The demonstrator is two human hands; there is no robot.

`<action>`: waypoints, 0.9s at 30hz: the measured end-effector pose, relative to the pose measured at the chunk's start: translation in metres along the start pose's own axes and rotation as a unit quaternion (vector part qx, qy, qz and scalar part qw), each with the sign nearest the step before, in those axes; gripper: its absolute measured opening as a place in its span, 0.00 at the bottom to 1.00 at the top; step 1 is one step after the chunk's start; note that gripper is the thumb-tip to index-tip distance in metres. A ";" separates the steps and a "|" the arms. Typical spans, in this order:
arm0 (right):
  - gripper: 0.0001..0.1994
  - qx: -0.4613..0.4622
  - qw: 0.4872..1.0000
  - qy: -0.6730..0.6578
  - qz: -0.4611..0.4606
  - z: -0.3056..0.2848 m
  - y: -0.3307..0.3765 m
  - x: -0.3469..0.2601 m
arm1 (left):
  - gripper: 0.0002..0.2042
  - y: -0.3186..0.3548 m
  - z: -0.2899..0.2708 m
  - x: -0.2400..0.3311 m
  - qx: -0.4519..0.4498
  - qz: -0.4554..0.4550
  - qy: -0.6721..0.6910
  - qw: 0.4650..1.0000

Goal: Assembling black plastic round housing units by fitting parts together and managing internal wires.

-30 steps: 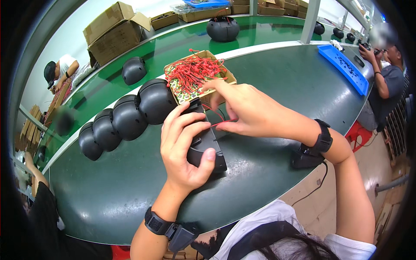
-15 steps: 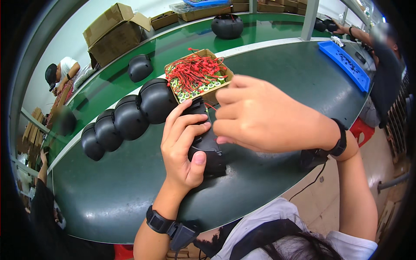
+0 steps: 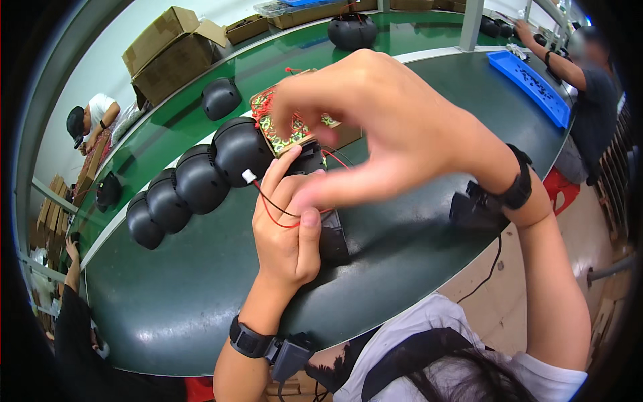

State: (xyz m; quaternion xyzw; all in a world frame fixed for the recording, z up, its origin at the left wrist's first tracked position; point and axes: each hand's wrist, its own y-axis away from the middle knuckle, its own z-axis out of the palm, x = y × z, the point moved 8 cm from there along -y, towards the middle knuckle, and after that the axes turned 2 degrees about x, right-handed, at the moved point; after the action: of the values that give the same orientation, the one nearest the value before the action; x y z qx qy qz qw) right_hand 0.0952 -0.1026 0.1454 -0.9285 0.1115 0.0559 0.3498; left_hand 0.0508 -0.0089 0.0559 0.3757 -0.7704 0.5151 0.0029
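Tray (image 3: 281,134) behind hands, domed shells (image 3: 194,177) to its left.

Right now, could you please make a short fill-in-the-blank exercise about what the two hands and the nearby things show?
1. The left hand holds a thin red and black wire ending in a small ____ connector.
2. The black domed shells lie in a row on the dark ____ table.
3. The right hand is raised above a shallow tray of ____ wires.

Missing words: white; green; red
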 end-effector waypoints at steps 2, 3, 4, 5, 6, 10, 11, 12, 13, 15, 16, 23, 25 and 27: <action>0.18 -0.054 0.992 0.034 0.105 0.012 0.014 0.032 | 0.14 0.002 -0.005 0.001 -0.002 0.003 -0.006 1.000; 0.19 -0.081 0.983 0.050 0.158 0.024 0.029 0.052 | 0.14 0.003 -0.002 0.000 -0.003 0.006 0.000 1.000; 0.18 -0.100 0.977 0.060 0.180 0.035 0.045 0.061 | 0.17 0.003 0.000 -0.004 0.007 0.005 0.013 1.000; 0.17 -0.117 0.971 0.067 0.199 0.045 0.055 0.061 | 0.20 0.004 0.000 -0.005 0.015 0.003 0.023 1.000; 0.16 -0.124 0.967 0.032 0.221 0.052 0.062 0.061 | 0.20 0.004 -0.001 -0.005 0.027 0.012 0.025 0.999; 0.14 -0.117 0.951 -0.038 0.285 0.047 0.065 0.068 | 0.21 0.004 -0.003 -0.008 0.032 0.005 0.052 0.998; 0.14 -0.102 0.952 -0.036 0.288 0.042 0.063 0.068 | 0.21 0.004 -0.003 -0.008 0.032 0.006 0.051 0.998; 0.16 -0.067 0.955 -0.031 0.288 0.042 0.065 0.070 | 0.19 0.005 -0.007 -0.011 0.053 -0.009 0.075 0.996; 0.16 -0.065 0.955 -0.031 0.288 0.046 0.066 0.071 | 0.18 0.006 -0.009 -0.015 0.073 -0.025 0.099 0.992; 0.17 0.009 0.958 -0.014 0.285 0.042 0.067 0.073 | 0.19 0.007 -0.009 -0.016 0.081 -0.031 0.098 0.991; 0.17 0.020 0.962 0.017 0.270 0.042 0.067 0.074 | 0.19 0.007 -0.009 -0.018 0.087 -0.035 0.105 0.990; 0.09 -0.033 0.954 -0.032 0.297 0.049 0.075 0.089 | 0.20 0.007 -0.010 -0.020 0.095 -0.042 0.111 0.988; 0.07 0.034 0.977 -0.019 0.208 0.029 0.069 0.082 | 0.20 0.005 -0.008 -0.019 0.093 -0.043 0.108 0.989; 0.07 0.044 0.985 0.002 0.165 0.021 0.065 0.072 | 0.20 0.006 -0.009 -0.019 0.091 -0.045 0.100 0.990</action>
State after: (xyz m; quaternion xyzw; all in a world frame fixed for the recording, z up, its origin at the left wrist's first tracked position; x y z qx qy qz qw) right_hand 0.1485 -0.1482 0.0750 -0.8809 0.2666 0.1065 0.3764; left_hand 0.0581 0.0100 0.0479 0.3550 -0.6986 0.6173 0.0690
